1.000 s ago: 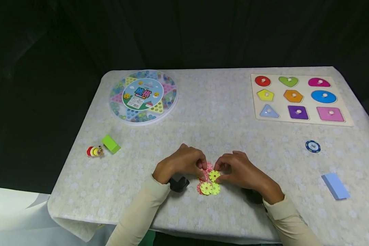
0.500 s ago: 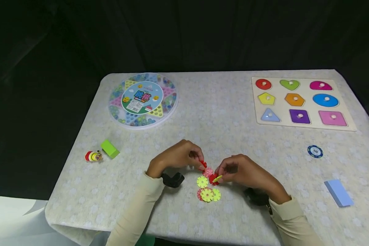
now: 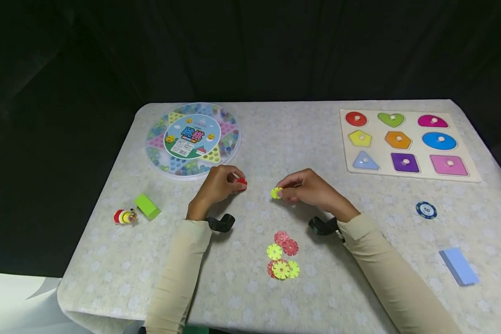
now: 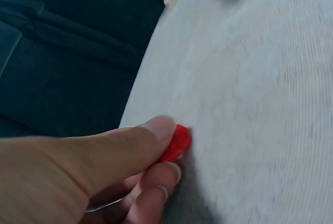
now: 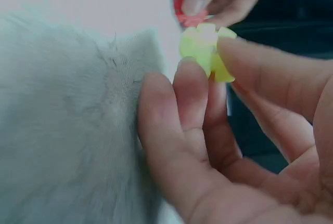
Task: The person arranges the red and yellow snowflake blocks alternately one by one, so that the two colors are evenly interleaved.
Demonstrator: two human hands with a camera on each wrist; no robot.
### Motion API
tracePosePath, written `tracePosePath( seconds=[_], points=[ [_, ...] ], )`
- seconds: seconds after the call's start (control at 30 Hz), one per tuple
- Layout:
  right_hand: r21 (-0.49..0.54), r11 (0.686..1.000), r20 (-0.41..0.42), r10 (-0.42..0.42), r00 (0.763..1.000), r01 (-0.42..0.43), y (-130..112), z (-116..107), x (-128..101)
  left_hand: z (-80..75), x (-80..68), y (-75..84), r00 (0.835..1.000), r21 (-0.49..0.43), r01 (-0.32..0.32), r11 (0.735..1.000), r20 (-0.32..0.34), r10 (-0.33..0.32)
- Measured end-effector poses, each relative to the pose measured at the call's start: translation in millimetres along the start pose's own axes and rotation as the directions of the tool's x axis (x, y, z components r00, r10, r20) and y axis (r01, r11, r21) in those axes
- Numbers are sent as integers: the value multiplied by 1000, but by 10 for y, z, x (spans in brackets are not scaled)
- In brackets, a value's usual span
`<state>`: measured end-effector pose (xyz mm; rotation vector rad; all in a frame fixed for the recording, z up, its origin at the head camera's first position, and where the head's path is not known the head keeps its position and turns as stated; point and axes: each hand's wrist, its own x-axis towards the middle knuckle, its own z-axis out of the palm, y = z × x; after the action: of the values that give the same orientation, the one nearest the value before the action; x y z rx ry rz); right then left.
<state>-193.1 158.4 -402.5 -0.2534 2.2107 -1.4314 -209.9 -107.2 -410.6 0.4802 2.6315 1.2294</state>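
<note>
We see the left hand [image 3: 215, 188] raised a little above the tabletop [image 3: 300, 153], its thumb and fingers pinching a small red gear disc [image 3: 242, 183]; the left wrist view shows the same red piece [image 4: 177, 143] pressed between the thumb tip and a curled finger. The right hand [image 3: 313, 190] is near it, the two hands apart with a gap of cloth between them, and it pinches a yellow gear disc [image 3: 276, 193] at its fingertips. In the right wrist view the yellow disc [image 5: 208, 47] sits between the thumb and the first fingers, with the other hand and its red disc just beyond it. Nearer to us than both hands, a loose cluster of red and yellow gear discs [image 3: 283, 257] lies flat on the tabletop, some overlapping. To the far left lies a round marble game box [image 3: 192, 137], and closer on that side a green block [image 3: 147, 206] beside a small striped toy [image 3: 125, 216]. On the far right is a wooden shape puzzle board [image 3: 405, 141], with a poker chip [image 3: 426, 210] and a pale blue block [image 3: 459, 266] lying apart nearer the front edge.
</note>
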Motion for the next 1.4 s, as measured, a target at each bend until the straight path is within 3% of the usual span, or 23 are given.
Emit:
tracePosePath(
  seconds=[0.17,0.4,0.53,0.73,0.93,1.17,1.4],
  points=[
    [40,998,41,43,998,-44,-79,86,361,-9,24,-43,1000,19,20,1000,-22,-20],
    [-127,992,2,9,1000,-9,-239,252,588,-31,38,-98,997,128,-40,991,-66,49],
    [-215,976,-17,-41,999,36,-309,319,644,-31,43,-110,996,183,-37,982,-73,51],
    [-258,965,-24,-64,998,55,-355,402,693,-34,38,-75,999,178,12,984,-36,-6],
    [-357,927,-47,-142,989,116,-342,469,745,-32,18,-57,1000,184,7,983,-25,-2],
    [-373,921,-87,-159,983,116,-321,475,736,35,16,23,998,312,23,950,-58,-5],
    [-356,927,-73,-155,985,119,-319,430,675,94,63,76,997,380,27,925,-79,4]
  ],
)
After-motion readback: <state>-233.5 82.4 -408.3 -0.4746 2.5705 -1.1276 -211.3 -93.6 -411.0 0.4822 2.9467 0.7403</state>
